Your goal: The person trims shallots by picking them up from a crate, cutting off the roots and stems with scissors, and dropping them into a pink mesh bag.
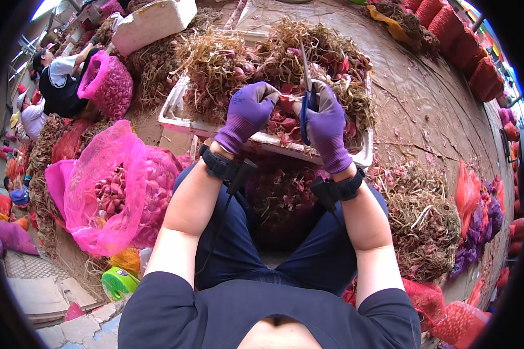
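Red shallots (282,124) with dry stalks lie heaped in a white tray (201,126) at the upper centre of the frame, under my two purple-gloved hands. My right hand (327,116) is clamped on blue-handled scissors (310,107) that point toward the top. My left hand (250,107) has its fingers drawn together just beside a reddish shallot (286,104); whether they grip it I cannot tell. A pink mesh bag (93,224) of shallots stands open at left, and a stalky heap (428,227) spreads at right. Farther off, a white foam box (154,26) sits at upper left, near a person (64,81) beside a filled pink sack (108,84); red mesh sacks (460,46) line the upper right.
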Available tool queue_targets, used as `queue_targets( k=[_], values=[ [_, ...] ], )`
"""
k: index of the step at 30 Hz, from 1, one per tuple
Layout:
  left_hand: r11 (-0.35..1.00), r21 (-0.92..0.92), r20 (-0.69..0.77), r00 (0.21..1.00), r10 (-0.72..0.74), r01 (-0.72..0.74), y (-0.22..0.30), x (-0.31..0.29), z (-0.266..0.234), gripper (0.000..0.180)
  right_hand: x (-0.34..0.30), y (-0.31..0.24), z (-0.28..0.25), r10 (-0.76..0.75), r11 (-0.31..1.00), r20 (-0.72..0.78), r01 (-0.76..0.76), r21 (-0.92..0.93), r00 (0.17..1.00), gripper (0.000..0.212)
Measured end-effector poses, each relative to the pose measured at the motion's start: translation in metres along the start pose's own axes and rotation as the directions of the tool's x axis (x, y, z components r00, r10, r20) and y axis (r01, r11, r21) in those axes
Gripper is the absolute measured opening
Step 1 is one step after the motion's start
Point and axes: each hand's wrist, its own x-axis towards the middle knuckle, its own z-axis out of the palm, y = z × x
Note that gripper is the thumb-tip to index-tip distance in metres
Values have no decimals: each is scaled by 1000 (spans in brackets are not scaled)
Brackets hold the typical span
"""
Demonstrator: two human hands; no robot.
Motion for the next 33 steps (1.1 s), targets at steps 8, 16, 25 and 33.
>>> queue_targets(
  k=[8, 16, 25, 33],
  values=[
    [899, -430, 199, 962, 189, -87, -60, 4, -3, 22, -11, -37, 10, -416, 886, 64, 420, -198, 907, 35],
    [808, -556, 253, 966, -60, 196, -16, 6, 3, 36, 5, -13, -10, 136, 877, -122, -62, 477, 983, 45],
    [729, -647, 299, 954, -27, 223, 0, 1, 1, 26, -1, 8, 11, -86, 991, -84, 93, 95, 993, 38],
    [624, -710, 370, 927, -63, 326, 6, -3, 5, 27, 5, 0, 0, 178, 869, -24, -145, 474, 984, 41]
  ],
)
